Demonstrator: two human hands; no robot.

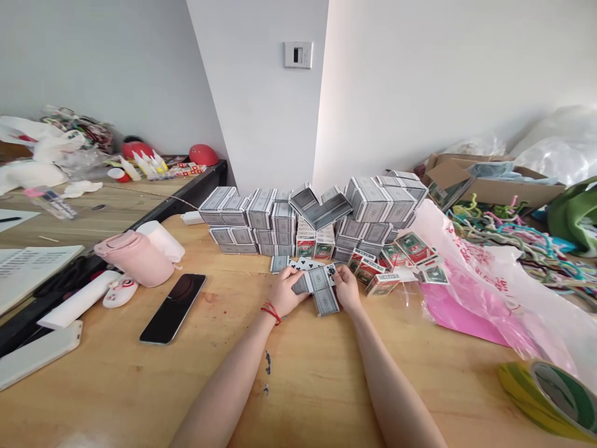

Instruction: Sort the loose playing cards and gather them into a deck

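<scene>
Low over the table, my left hand (283,291), with a red string bracelet on its wrist, is closed on grey-backed playing cards (323,291) that cross each other. My right hand (347,289) pinches the right edge of the same cards, near a card showing its black-and-white face. Just beyond my fingers lie a face-up club card (303,265) and a face-down card (280,264). Behind them stands a row of boxes made of grey-backed cards (275,214), with an open folded card piece (321,208) resting on top. Exactly how the held cards join is hidden.
Red and green card packs (385,283) lie right of my hands, beside a pink plastic bag (485,292). A roll of tape (550,398) sits at the near right. On the left are a black phone (173,309), a pink cup (137,256) and a mouse (120,291).
</scene>
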